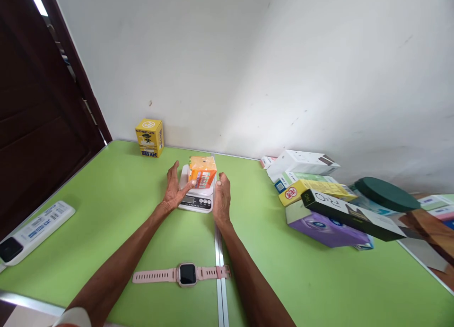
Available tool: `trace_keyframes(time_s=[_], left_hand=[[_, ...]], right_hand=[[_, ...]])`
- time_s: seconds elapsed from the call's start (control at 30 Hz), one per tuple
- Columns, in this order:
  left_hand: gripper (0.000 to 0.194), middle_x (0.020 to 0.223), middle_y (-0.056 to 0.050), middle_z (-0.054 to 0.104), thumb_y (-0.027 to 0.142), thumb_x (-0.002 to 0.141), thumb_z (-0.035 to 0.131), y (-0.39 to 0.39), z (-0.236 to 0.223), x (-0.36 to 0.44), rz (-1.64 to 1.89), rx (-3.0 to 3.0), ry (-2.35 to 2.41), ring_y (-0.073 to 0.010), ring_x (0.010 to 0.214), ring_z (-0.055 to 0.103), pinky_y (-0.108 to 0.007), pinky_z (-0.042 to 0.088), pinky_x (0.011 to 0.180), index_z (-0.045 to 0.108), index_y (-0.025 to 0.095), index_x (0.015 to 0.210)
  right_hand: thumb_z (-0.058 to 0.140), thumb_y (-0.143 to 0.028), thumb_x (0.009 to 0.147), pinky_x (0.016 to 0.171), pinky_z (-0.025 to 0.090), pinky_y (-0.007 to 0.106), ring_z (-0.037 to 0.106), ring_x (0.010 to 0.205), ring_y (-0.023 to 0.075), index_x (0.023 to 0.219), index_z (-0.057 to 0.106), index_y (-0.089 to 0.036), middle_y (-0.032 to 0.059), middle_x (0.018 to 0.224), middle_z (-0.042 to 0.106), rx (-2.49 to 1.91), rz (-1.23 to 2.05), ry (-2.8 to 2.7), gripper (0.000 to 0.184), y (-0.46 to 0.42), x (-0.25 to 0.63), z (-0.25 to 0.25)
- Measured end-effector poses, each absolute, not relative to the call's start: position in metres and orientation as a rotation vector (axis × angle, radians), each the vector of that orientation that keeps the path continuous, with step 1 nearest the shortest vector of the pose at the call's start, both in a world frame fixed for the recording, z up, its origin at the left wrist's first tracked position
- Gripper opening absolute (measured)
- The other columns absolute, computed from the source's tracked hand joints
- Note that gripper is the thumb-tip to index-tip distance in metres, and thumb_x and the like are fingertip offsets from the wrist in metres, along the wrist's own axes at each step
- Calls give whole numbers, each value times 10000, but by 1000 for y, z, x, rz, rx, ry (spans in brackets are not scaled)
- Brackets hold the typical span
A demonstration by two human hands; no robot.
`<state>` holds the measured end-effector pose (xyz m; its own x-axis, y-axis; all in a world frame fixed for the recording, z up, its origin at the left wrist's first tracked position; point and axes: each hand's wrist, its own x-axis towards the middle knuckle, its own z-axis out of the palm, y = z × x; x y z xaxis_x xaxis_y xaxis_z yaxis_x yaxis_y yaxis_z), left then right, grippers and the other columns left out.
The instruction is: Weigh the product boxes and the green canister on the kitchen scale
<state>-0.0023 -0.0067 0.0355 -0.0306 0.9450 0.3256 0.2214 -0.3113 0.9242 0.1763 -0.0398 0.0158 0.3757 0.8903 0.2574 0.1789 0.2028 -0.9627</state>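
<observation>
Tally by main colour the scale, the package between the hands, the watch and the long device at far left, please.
White: 2, the scale and the long device
Orange: 1, the package
Pink: 1, the watch
Total: 4

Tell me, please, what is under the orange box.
A white scale. Its display and buttons show in front of the orange box. The part of the scale directly below is covered and cannot be seen.

A small orange box (203, 172) with a paler, shiny top is over the platform of a flat white scale (195, 204), whose dark display and round buttons line the near edge.
</observation>
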Motion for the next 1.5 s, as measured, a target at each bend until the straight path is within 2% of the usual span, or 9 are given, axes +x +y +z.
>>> trace_keyframes(time_s=[0.13,0.33,0.5,0.63,0.8,0.87,1.17,1.37,1.5], left_hand=[[1132,1643,-194,544,624,599,997,12,67,-3,1283,1796,1214,-454,1604,426,-622,268,1382,539,243,1561],[802,1266,-112,775,671,663,901,24,93,5,1111,1839,1188,-356,1206,731,-533,583,1122,626,235,1279],[678,1156,-63,790,588,690,897,-2,112,21,1130,1957,1163,-297,1047,744,-457,645,964,639,261,1226],[694,1171,-84,778,530,664,918,-36,109,60,1063,1930,1029,-318,1039,738,-456,654,864,651,256,1244],[593,1184,-108,770,459,711,875,-86,79,133,953,1921,812,-350,1067,736,-526,621,984,640,257,1216],[552,1206,-120,764,416,740,836,-102,67,165,896,1983,761,-367,1107,729,-552,600,1034,625,259,1225],[513,1242,-151,711,273,784,768,-144,41,278,713,2017,462,-395,1169,711,-577,596,1057,560,298,1252],[861,1498,-212,600,377,776,846,-150,48,282,408,2068,363,-445,1420,587,-623,504,1214,473,227,1538],[954,1574,-209,572,435,804,866,-154,56,250,259,2059,351,-437,1412,611,-614,508,1207,442,219,1631]], right_hand=[[649,-808,918,1395,220,573,299,1697,337,1674,464,-261,137,1793,403,-1248,786,-1180,951,-34,186,52],[862,-564,805,1172,546,501,710,1278,299,1481,637,-241,73,1420,756,-1121,986,-1419,782,-24,194,99],[873,-542,790,1098,591,447,731,1221,282,1399,672,-234,85,1403,763,-1120,910,-1374,711,-53,216,112],[900,-556,771,1107,597,514,744,1242,325,1433,673,-250,112,1383,779,-1243,815,-1270,764,-104,244,105],[996,-627,563,1152,564,602,671,1372,432,1612,509,-173,226,1531,670,-1543,470,-910,1242,-176,276,81],[980,-676,550,1200,520,619,626,1419,454,1628,469,-137,258,1589,607,-1641,334,-813,1309,-199,288,73],[866,-774,590,1268,448,597,575,1443,460,1554,499,-117,261,1569,578,-1907,-59,-595,1224,-256,359,56],[841,-764,617,1285,395,646,527,1475,478,1541,460,-91,283,1571,533,-1933,-146,-578,1205,-263,416,48],[833,-788,576,1280,382,638,519,1458,477,1515,466,-79,281,1547,537,-1940,-176,-561,1232,-250,451,47]])
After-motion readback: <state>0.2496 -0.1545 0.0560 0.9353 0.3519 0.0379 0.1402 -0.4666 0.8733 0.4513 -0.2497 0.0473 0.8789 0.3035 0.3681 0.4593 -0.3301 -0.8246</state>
